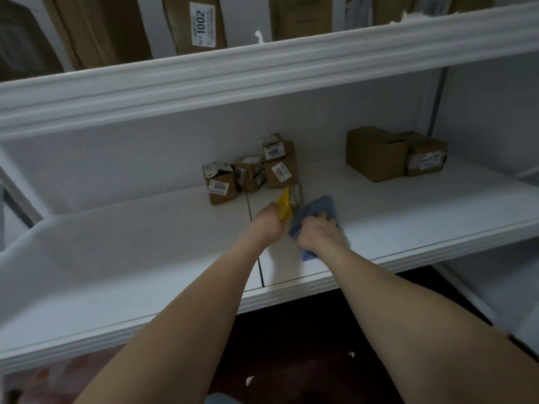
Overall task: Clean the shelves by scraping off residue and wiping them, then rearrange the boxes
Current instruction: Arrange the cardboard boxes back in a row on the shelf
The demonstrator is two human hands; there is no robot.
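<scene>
A person reaches both bare forearms onto a white shelf (145, 243) in a storage rack, working at a spot near its middle, just right of a dark seam (260, 266) that runs from front to back. The left grip (268, 221) is curled round a yellow scraper (284, 207), whose blade angles up and away toward the back of the shelf. The right grip (316, 233) is closed on a crumpled blue cloth (319, 208), which lies on the shelf surface just beside the scraper; one corner of it shows below the wrist. A greyish streak (297, 196) marks the shelf by the scraper's tip, too blurred to make out. Just behind the two tools stands a huddle of small cardboard boxes: one labelled 3005 (220, 185) at the left, an unreadable one (248, 173) next to it, and one labelled 2011 (281, 172) with a box labelled 3004 (277, 150) stacked on top. Well apart, toward the right rear of the same shelf, a larger brown box (374, 154) sits touching a smaller labelled box (425, 158). On the upper shelf (262, 68), tall cartons stand upright, one tagged 1002 (195, 24). Below the shelf edge the dark floor (291, 330) shows a few small white scraps (351, 354).
</scene>
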